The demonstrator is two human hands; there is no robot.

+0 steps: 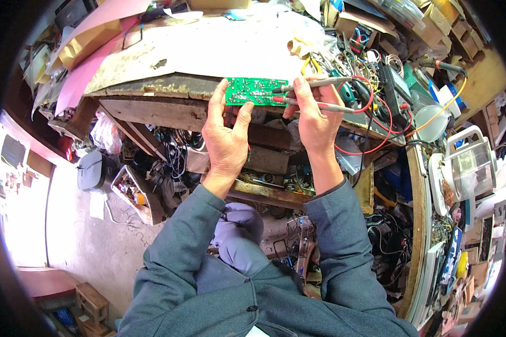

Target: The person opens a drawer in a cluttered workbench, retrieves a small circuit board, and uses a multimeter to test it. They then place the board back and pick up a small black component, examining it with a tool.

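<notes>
My left hand (225, 140) grips a green circuit board (244, 87) by its left side and lower edge, near the front edge of the wooden bench (146, 87). My right hand (315, 118) is closed on two test probes, a black-tipped one (323, 82) and a red-tipped one (334, 108), with both tips over the board's middle. Red and black leads run from them toward a dark meter (391, 92) at the bench's right. I cannot make out whether the tips touch the board. The right hand's fingers partly hide the board's right end.
Tangled wires, a soldering iron (447, 66) and a clear bowl (431, 122) crowd the bench's right. Pink sheets (73, 84) hang at its left. A white appliance (461, 163) stands at far right. Below are a grey container (94, 171), a box of parts (135, 194) and a wooden stool (90, 303).
</notes>
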